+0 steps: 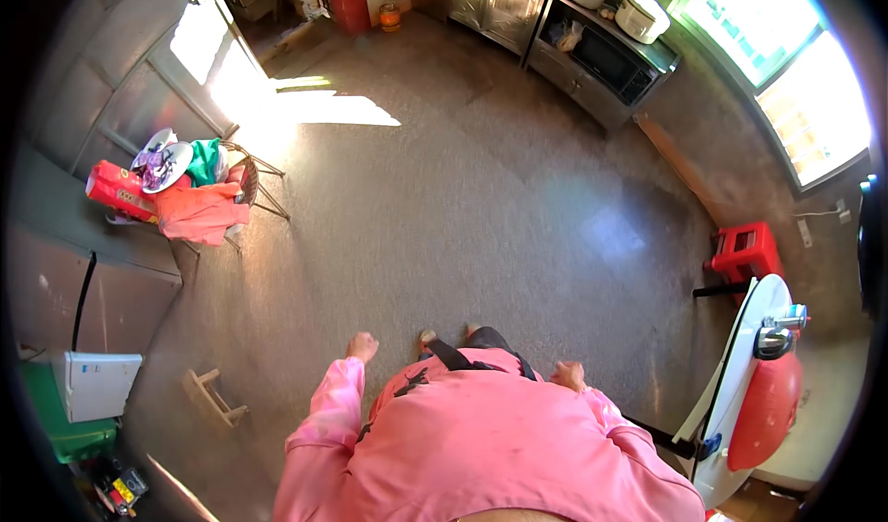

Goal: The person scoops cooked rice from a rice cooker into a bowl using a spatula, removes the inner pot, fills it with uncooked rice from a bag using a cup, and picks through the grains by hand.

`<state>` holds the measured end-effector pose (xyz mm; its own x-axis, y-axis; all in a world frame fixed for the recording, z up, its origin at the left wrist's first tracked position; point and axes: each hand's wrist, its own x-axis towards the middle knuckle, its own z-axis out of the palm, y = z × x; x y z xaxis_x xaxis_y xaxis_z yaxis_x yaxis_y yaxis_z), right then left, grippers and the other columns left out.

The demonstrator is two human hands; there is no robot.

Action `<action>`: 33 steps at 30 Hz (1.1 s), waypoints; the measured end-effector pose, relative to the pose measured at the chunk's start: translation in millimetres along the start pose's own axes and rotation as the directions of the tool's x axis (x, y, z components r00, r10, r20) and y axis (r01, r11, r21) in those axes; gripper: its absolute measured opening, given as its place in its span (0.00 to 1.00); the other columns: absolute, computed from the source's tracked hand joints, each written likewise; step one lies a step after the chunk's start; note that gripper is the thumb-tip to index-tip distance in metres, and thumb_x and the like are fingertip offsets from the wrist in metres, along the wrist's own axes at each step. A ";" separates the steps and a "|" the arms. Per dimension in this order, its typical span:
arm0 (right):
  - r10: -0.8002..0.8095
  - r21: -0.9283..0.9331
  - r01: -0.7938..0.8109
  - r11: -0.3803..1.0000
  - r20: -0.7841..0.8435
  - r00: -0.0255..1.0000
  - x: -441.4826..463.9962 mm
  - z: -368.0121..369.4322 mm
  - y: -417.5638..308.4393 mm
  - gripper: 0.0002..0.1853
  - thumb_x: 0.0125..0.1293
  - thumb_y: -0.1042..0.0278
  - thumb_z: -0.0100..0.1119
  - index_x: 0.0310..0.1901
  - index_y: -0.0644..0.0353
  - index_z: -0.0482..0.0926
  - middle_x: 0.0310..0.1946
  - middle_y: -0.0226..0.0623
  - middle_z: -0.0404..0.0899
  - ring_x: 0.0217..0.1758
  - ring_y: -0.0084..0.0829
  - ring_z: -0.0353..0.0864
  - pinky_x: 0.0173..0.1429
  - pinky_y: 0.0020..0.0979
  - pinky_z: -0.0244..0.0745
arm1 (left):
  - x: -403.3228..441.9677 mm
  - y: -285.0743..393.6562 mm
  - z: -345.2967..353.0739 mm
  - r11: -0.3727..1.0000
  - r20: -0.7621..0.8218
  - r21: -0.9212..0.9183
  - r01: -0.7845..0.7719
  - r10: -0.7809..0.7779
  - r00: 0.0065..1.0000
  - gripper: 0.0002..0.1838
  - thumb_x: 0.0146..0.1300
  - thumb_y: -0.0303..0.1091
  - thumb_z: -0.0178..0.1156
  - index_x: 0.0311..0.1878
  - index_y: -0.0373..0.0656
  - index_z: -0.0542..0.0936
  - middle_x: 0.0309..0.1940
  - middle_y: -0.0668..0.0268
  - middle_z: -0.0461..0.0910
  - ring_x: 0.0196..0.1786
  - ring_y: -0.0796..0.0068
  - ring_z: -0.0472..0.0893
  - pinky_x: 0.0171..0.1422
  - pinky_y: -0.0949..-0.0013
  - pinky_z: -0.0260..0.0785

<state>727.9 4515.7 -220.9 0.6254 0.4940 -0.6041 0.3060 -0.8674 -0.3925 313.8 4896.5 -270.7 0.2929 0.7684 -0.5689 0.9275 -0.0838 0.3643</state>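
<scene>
My left hand [363, 346] hangs in front of my body at the end of a pink sleeve, its fingers curled closed, with nothing showing in them. On the other side, my right hand [569, 374] is also curled closed near my hip, and no object shows in it. Neither hand touches anything around it. I wear a pink top [490, 439], with a dark strap [450, 355] at its front edge. Below both hands is the grey floor [435, 217]. The round white tabletop [740, 365], seen on edge, is the nearest furniture to my right hand.
At left, a chair [270, 189] carries clothes and a red package [120, 191]. A small wooden stool [215, 398] stands lower left, near a grey cabinet [129, 291]. A metal counter [601, 97] with pots lines the back right. Red stools [747, 249] stand by the right wall.
</scene>
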 end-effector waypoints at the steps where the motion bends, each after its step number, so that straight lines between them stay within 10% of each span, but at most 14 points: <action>1: 0.183 0.064 -0.181 0.981 -0.018 0.983 -11.7 -13.6 -23.6 0.15 0.55 0.58 0.51 0.22 0.59 0.82 0.20 0.39 0.82 0.25 0.29 0.83 0.35 0.31 0.76 | 20.6 20.4 -15.4 0.997 -0.027 -0.060 -0.055 0.054 0.998 0.12 0.49 0.41 0.60 0.29 0.42 0.82 0.29 0.55 0.81 0.35 0.55 0.81 0.41 0.58 0.72; 10: 0.333 0.001 -0.333 0.943 -0.036 0.942 127.8 -18.7 -67.2 0.11 0.51 0.60 0.55 0.24 0.56 0.83 0.29 0.42 0.82 0.34 0.35 0.83 0.37 0.36 0.77 | 185.3 145.3 -31.8 0.964 0.094 -0.205 -0.167 0.190 0.977 0.12 0.48 0.42 0.61 0.27 0.43 0.81 0.25 0.57 0.81 0.31 0.60 0.81 0.38 0.61 0.72; 14: -0.106 -0.175 0.119 0.977 0.083 0.991 237.3 -70.7 -137.0 0.09 0.50 0.61 0.56 0.24 0.55 0.82 0.30 0.41 0.82 0.34 0.37 0.83 0.36 0.38 0.77 | 236.0 170.6 -56.8 0.923 0.235 -0.385 0.001 0.096 0.967 0.14 0.49 0.42 0.60 0.25 0.38 0.81 0.18 0.60 0.79 0.23 0.71 0.80 0.30 0.65 0.72; 16: -0.573 -0.434 0.604 0.669 0.216 0.790 302.3 -106.3 -174.0 0.08 0.49 0.62 0.57 0.24 0.54 0.82 0.30 0.40 0.82 0.34 0.38 0.82 0.35 0.39 0.77 | 247.6 201.6 -93.0 0.887 0.156 -0.462 0.032 0.046 0.987 0.14 0.50 0.41 0.59 0.25 0.37 0.81 0.16 0.62 0.78 0.21 0.75 0.77 0.27 0.67 0.71; 19: -0.629 -0.693 0.627 0.356 0.318 0.709 425.7 -141.5 -208.4 0.07 0.49 0.63 0.55 0.24 0.54 0.81 0.27 0.39 0.80 0.31 0.41 0.81 0.31 0.42 0.76 | 264.1 206.5 -104.4 0.877 0.033 -0.473 -0.081 0.110 0.993 0.14 0.52 0.39 0.58 0.23 0.35 0.80 0.16 0.63 0.78 0.20 0.77 0.77 0.25 0.67 0.70; 20: -0.544 -0.573 0.456 0.681 0.022 0.839 439.9 -162.6 -252.7 0.08 0.52 0.64 0.53 0.25 0.54 0.81 0.27 0.40 0.80 0.31 0.43 0.81 0.31 0.44 0.76 | 280.0 200.3 -103.2 0.875 -0.021 -0.457 -0.158 0.167 0.986 0.14 0.52 0.38 0.57 0.23 0.35 0.80 0.16 0.63 0.78 0.20 0.76 0.77 0.25 0.66 0.69; 21: -0.742 -0.655 0.503 0.564 -0.135 0.657 485.1 -159.9 -267.9 0.15 0.59 0.57 0.49 0.22 0.55 0.77 0.22 0.41 0.78 0.25 0.43 0.78 0.30 0.43 0.73 | 308.4 175.7 -80.1 0.962 -0.070 -0.216 -0.166 0.154 0.986 0.14 0.53 0.38 0.57 0.22 0.36 0.81 0.18 0.63 0.79 0.20 0.75 0.76 0.24 0.64 0.68; 22: -0.639 -0.372 0.548 0.750 -0.190 0.746 498.6 -186.9 -325.3 0.15 0.59 0.58 0.49 0.19 0.57 0.74 0.19 0.41 0.76 0.21 0.41 0.76 0.26 0.41 0.70 | 323.6 160.8 -65.7 0.982 -0.060 -0.128 -0.140 0.134 0.989 0.14 0.53 0.38 0.57 0.23 0.36 0.81 0.18 0.63 0.79 0.20 0.75 0.76 0.24 0.64 0.68; 23: -0.673 -0.422 0.553 0.718 -0.221 0.706 537.2 -184.0 -352.9 0.14 0.58 0.59 0.51 0.21 0.56 0.75 0.18 0.39 0.76 0.20 0.34 0.77 0.24 0.36 0.70 | 332.8 157.7 -66.0 0.989 -0.027 -0.106 -0.105 0.103 0.994 0.14 0.53 0.38 0.58 0.23 0.37 0.81 0.18 0.63 0.79 0.20 0.75 0.77 0.25 0.64 0.68; 25: -0.387 0.156 0.392 0.907 -0.059 0.920 544.7 -218.2 -453.3 0.13 0.60 0.57 0.52 0.26 0.56 0.78 0.20 0.37 0.77 0.22 0.27 0.78 0.25 0.31 0.72 | 345.7 168.4 -81.2 0.979 0.051 -0.201 -0.027 0.038 0.998 0.13 0.53 0.38 0.58 0.24 0.37 0.81 0.19 0.63 0.80 0.21 0.75 0.77 0.25 0.64 0.69; 27: -0.349 0.664 0.282 0.692 -0.034 0.936 566.9 -205.4 -514.0 0.16 0.62 0.55 0.52 0.31 0.60 0.80 0.22 0.36 0.79 0.25 0.24 0.80 0.28 0.29 0.74 | 368.8 180.8 -98.5 0.974 0.092 -0.225 0.012 0.009 0.996 0.12 0.53 0.38 0.58 0.24 0.38 0.81 0.19 0.63 0.80 0.21 0.74 0.77 0.26 0.65 0.69; 33: -0.546 0.206 0.523 0.827 0.071 0.835 640.0 -210.1 -584.5 0.18 0.63 0.54 0.51 0.33 0.63 0.79 0.23 0.33 0.79 0.25 0.28 0.79 0.29 0.32 0.74 | 516.1 218.2 -167.6 0.970 0.086 -0.229 -0.084 0.107 0.991 0.11 0.53 0.39 0.59 0.26 0.40 0.82 0.20 0.64 0.80 0.22 0.73 0.78 0.27 0.65 0.70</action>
<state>1100.1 5326.1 -232.4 0.3038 0.8903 -0.3391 0.4321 -0.4460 -0.7838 628.4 5381.1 -361.3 0.4091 0.6974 -0.5884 0.8214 -0.0006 0.5704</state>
